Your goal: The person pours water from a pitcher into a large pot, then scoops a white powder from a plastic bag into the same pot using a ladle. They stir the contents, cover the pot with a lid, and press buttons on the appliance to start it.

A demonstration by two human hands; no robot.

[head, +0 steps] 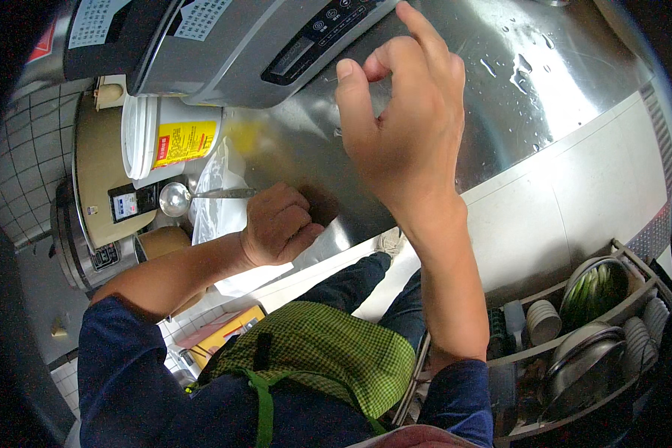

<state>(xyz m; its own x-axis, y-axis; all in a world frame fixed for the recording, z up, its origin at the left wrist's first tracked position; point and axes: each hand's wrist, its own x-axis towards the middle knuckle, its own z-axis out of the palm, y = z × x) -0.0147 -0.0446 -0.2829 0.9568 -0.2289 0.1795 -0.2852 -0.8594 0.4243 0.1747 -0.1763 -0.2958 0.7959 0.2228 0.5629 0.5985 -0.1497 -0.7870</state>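
Note:
My right hand (409,106) is raised over the stainless steel counter (481,95). Its thumb and a bent finger are apart, and another finger stretches toward the control panel (308,47) of a grey machine (224,50). Whether that fingertip touches the machine cannot be told. My left hand (283,224) is curled above the counter's front edge, with nothing visible in it. Close beside it lie a steel ladle (175,199) and a clear plastic bag (215,185). A white plastic tub (141,137) with a yellow label stands behind them.
A phone-like device (127,206) with a lit screen lies left of the ladle. Farther left stands a steel appliance (103,257) with buttons. At lower right, a rack (571,336) holds stacked cups (543,322), green vegetables (596,291) and a metal bowl (585,364). Water drops wet the counter's right part.

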